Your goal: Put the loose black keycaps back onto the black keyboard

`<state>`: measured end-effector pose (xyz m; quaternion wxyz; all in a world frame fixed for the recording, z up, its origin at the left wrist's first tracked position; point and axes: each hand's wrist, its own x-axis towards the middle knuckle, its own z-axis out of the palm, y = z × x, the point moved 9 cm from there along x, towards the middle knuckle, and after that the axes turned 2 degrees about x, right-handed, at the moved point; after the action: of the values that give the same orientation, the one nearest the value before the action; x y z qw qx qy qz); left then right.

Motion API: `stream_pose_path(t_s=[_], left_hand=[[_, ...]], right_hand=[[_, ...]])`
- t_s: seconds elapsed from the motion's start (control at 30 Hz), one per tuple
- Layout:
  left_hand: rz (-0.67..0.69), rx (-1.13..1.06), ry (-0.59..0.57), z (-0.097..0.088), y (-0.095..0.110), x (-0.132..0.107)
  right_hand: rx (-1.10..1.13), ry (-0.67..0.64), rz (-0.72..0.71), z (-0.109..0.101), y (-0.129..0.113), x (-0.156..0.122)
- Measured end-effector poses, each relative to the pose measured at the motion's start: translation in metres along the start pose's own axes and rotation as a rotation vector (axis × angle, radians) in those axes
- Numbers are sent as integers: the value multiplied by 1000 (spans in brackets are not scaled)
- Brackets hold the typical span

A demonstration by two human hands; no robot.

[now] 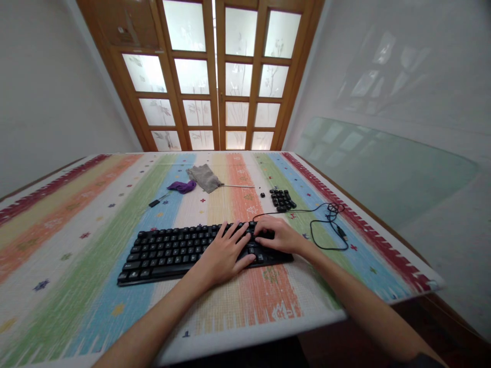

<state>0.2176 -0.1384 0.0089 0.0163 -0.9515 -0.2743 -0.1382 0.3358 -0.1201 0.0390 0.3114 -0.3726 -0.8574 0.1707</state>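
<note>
A black computer keyboard (164,254) lies slightly slanted on the striped tablecloth. My left hand (226,254) rests on its right half with the fingers spread and nothing held. Over the number-pad end, my right hand (279,234) is curled, thumb and fingertips drawn together against the keyboard. Whatever is between those fingertips is hidden. Behind the right hand sits a group of loose black keycaps (282,199), with one single keycap (263,194) apart to their left. The keyboard's black cable (326,249) lies coiled to the right, ending in a USB plug (341,233).
Beyond the keyboard lie a grey cloth (206,178), a bunched purple cloth (182,187) and a thin rod (238,186). A small black piece (154,203) is left of the cloths. The tablecloth (49,276) reaches the near table edge; walls flank both sides.
</note>
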Motion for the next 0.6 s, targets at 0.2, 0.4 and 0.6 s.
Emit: stream_pose_path(t_s=[0.2,0.4,0.6], left_hand=[[12,10,16,-3,1,0],[22,6,8,-1,1,0],[21,-16,21,-1,0,0]], right_hand=[[-20,-3,-23,2,1,-2],[-90,19,-84,1,-6,-5],[-218,-57,-150,9,-22,-2]])
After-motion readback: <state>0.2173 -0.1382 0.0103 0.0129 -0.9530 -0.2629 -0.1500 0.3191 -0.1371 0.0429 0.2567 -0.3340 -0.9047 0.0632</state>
